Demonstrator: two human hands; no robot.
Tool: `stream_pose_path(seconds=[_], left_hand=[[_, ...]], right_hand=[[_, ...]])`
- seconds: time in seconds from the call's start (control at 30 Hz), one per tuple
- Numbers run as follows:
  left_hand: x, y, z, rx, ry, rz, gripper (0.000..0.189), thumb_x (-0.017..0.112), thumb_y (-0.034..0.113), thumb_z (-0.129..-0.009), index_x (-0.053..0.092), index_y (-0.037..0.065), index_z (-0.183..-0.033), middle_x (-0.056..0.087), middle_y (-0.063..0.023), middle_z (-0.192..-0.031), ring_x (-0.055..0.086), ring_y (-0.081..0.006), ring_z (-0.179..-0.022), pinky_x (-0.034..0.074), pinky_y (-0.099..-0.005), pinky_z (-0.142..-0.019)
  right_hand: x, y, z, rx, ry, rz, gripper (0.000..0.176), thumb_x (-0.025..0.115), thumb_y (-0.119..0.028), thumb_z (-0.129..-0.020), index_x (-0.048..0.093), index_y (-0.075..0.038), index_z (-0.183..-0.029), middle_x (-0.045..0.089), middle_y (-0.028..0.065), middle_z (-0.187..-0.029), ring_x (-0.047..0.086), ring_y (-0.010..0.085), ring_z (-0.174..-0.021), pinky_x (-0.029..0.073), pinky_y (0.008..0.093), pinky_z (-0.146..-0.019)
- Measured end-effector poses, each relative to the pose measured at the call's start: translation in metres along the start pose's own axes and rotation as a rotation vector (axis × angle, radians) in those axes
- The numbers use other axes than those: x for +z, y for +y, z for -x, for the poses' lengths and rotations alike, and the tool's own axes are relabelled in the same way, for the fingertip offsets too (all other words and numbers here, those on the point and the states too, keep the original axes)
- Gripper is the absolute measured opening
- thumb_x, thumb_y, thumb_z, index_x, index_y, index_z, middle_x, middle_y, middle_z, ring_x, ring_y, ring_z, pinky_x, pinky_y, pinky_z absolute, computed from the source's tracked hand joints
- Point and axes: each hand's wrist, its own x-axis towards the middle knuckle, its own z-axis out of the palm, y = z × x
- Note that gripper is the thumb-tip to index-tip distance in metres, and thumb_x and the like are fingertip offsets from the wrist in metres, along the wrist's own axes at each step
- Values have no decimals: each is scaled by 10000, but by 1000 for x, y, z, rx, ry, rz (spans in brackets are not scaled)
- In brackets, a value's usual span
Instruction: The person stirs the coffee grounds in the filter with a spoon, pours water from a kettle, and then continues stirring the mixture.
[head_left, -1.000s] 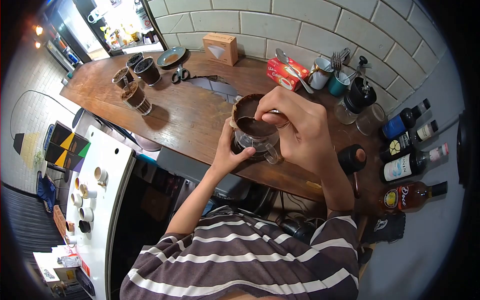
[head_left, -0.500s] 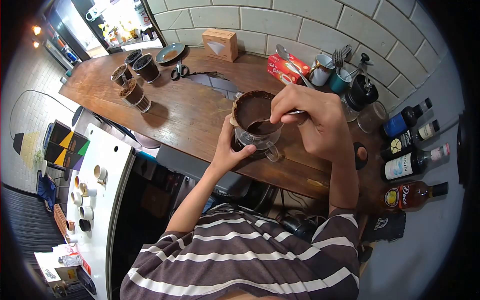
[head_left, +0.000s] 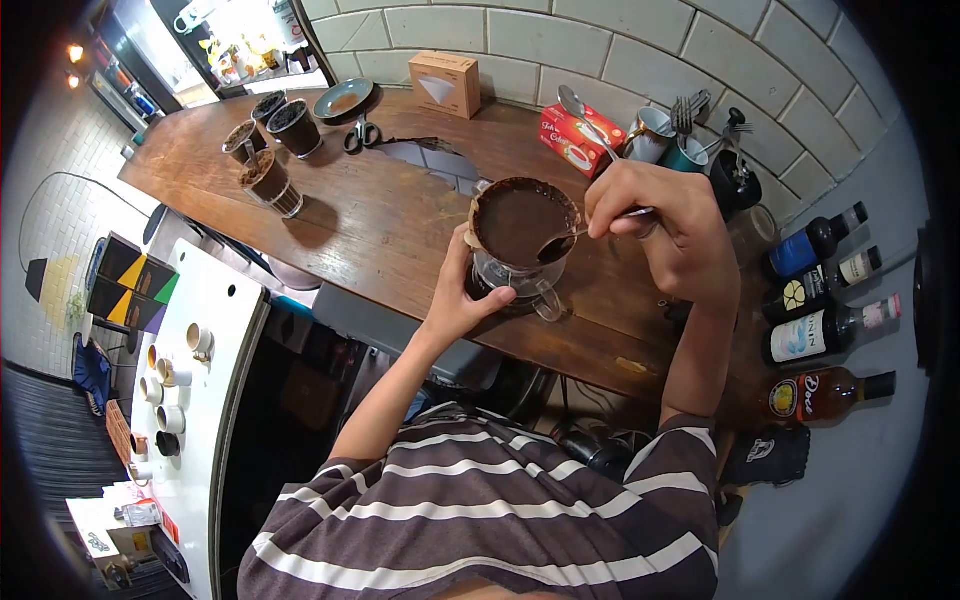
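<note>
My left hand is wrapped round the side of a clear coffee dripper, its thumb across the front. Dark wet coffee grounds fill the dripper almost to the rim, inside a brown-stained paper filter. A clear glass handle juts out on the near side; what stands beneath is mostly hidden. In the pinched fingers of my right hand is a metal spoon. Its dark, coffee-coated bowl rests at the right edge of the grounds.
Glasses of coffee grounds, scissors and a small plate stand left on the wooden counter. Behind are a filter box, a red box and cutlery mugs. Several bottles line the right.
My right hand has moved right, drawing the spoon from the middle of the grounds to the right rim. My left hand keeps its hold on the dripper.
</note>
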Motion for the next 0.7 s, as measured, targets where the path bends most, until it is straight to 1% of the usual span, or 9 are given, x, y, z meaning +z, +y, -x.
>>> stream_pose_path(seconds=[0.27,0.33,0.37,0.43,0.57,0.67,0.7], left_hand=[[-1,1,-1,17,-7,-21,878,805,338,-742,345,-3,-1407,398,-118,-1349,417,-241,-1289,337,-366,-1080],[-2,0,-1,16,-11,-34,879,806,339,-742,346,-3,-1407,398,-118,-1347,418,-242,-1288,338,-367,-1079],[-2,-1,-1,18,-9,-36,879,806,341,-742,347,-4,-1407,398,-117,-1348,418,-243,-1287,339,-368,-1078],[-1,-1,-1,20,-8,-37,879,806,344,-742,348,-5,-1406,397,-117,-1348,418,-243,-1287,340,-369,-1077],[-1,0,-2,34,1,-26,875,804,343,-746,348,-3,-1407,397,-116,-1349,419,-244,-1285,342,-365,-1075],[0,1,-2,34,3,-22,868,803,343,-747,352,-2,-1404,397,-117,-1350,419,-244,-1286,342,-364,-1074],[0,2,-1,31,8,-12,863,802,343,-748,356,-2,-1402,397,-118,-1350,418,-245,-1287,341,-364,-1074]], right_hand=[[-6,4,1,-19,20,-33,278,458,215,-656,572,23,-822,603,98,-769,616,200,-721,504,268,-686],[-6,3,3,12,69,-25,263,454,207,-660,578,29,-809,609,95,-781,613,189,-722,498,257,-687],[-5,2,3,13,68,-25,263,454,207,-660,578,29,-809,609,95,-781,613,189,-722,498,257,-687],[-5,0,3,6,136,-28,241,469,190,-667,584,32,-807,613,95,-789,615,182,-724,498,257,-685],[-8,-2,4,-29,131,-19,214,493,174,-674,581,34,-809,618,96,-796,617,183,-725,498,259,-681],[-4,-4,3,-44,122,-22,215,497,170,-670,577,30,-812,610,104,-787,619,201,-723,496,254,-679],[-4,-4,3,-45,86,2,229,491,174,-664,574,29,-821,601,111,-787,620,217,-723,499,263,-681]])
